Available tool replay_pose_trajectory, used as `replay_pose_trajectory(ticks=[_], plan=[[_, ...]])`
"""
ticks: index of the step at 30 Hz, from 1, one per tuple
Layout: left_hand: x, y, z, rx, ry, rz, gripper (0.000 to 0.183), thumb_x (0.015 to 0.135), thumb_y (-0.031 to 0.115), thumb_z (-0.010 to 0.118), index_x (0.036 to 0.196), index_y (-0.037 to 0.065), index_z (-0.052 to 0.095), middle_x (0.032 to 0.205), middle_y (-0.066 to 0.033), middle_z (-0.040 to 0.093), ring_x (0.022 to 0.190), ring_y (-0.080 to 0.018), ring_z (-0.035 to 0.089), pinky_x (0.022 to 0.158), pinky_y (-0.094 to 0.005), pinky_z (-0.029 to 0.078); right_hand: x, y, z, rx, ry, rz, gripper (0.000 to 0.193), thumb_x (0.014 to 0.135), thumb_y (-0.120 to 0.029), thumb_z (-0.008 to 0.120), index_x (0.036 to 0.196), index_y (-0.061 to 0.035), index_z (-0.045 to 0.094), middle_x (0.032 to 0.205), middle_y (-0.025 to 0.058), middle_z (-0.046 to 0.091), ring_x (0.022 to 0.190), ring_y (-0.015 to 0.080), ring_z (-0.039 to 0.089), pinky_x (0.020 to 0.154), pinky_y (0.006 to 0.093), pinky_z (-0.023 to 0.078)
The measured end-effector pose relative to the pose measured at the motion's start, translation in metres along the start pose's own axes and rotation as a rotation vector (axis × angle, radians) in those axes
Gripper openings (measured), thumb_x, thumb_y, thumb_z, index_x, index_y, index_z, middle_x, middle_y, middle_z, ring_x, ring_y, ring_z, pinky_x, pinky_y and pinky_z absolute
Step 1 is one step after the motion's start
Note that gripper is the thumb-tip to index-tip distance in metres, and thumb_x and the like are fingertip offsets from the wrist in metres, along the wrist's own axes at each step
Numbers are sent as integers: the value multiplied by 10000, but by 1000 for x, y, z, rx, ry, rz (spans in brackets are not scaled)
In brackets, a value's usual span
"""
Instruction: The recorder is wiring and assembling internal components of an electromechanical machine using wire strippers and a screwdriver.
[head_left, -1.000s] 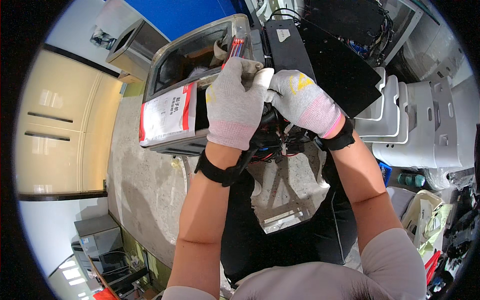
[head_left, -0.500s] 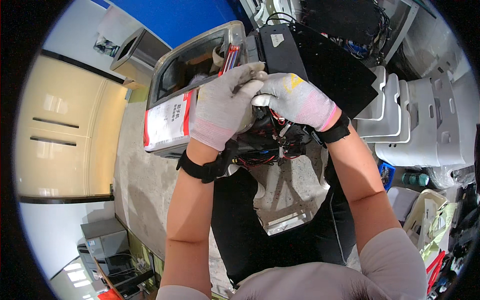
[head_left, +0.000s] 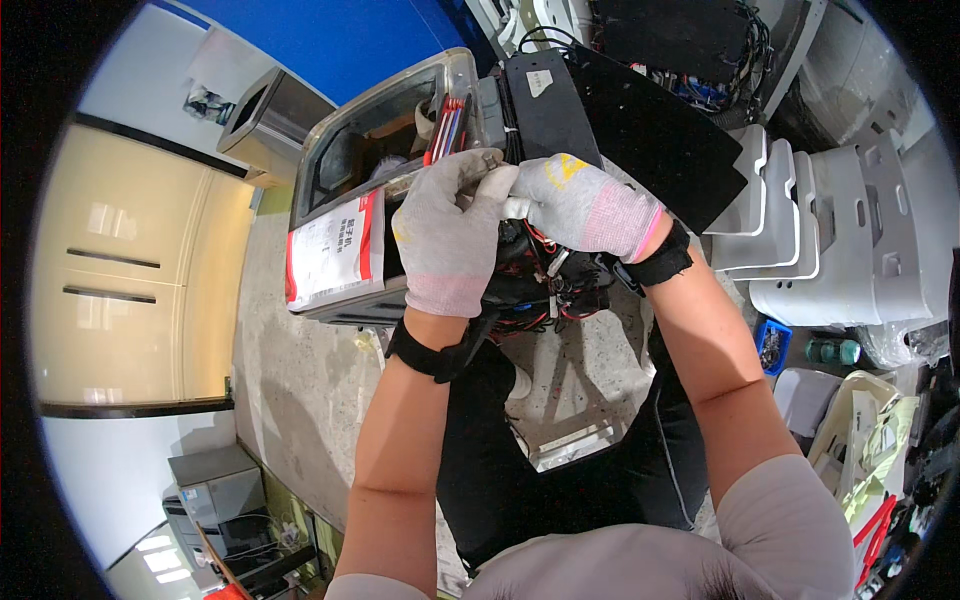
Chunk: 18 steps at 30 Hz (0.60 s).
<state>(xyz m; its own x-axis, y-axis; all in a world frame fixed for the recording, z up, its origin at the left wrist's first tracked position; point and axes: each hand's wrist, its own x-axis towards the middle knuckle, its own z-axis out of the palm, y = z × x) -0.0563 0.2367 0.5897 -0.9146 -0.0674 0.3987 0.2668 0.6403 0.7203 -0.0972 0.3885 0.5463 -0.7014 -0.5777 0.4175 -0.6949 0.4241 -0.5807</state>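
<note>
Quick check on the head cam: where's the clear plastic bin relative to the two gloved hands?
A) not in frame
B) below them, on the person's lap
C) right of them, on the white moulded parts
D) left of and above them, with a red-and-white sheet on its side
D: the clear plastic bin lies left of and above the left hand and right hand, with a red-and-white sheet on its side.

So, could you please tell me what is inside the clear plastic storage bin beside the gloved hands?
Inside the clear plastic storage bin, red-handled tools stand at its right end, with dim brownish items behind the wall. The left gloved hand covers the near corner, so anything there is hidden.
</note>
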Motion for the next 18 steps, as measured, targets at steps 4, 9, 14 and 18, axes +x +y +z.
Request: replay_pose_trajectory(ticks=[4, 9, 14, 18], plan=[[-2, -1, 6, -20, 53, -30, 250, 813, 171, 747, 987, 7, 676, 874, -80, 708, 761, -108, 646, 703, -246, 501, -2, -2, 1, -5, -52, -14, 168, 888, -148, 556, 930, 0, 625, 862, 204, 616, 862, 391, 603, 746, 439, 489], [-1, 4, 16, 12, 117, 21, 207, 813, 146, 748, 932, 12, 644, 801, -50, 677, 712, -97, 608, 677, -250, 490, -6, -3, 4, -53, 40, 43, 199, 872, -179, 589, 929, 8, 625, 864, 221, 597, 873, 405, 583, 777, 453, 476], [6, 8, -1, -57, -66, 18, 217, 809, 137, 749, 958, 7, 658, 845, -51, 693, 747, -96, 625, 704, -241, 496, -5, -3, 0, -61, 152, -29, 273, 881, -278, 579, 924, -20, 657, 817, 229, 638, 827, 402, 619, 743, 484, 492], [14, 10, -17, -192, -173, 103, 281, 853, 161, 704, 1075, -8, 670, 924, -94, 708, 830, -142, 667, 767, -265, 517, 1, -7, -2, -81, 298, -68, 271, 867, -285, 591, 918, -28, 658, 789, 219, 631, 815, 389, 623, 735, 473, 497]])
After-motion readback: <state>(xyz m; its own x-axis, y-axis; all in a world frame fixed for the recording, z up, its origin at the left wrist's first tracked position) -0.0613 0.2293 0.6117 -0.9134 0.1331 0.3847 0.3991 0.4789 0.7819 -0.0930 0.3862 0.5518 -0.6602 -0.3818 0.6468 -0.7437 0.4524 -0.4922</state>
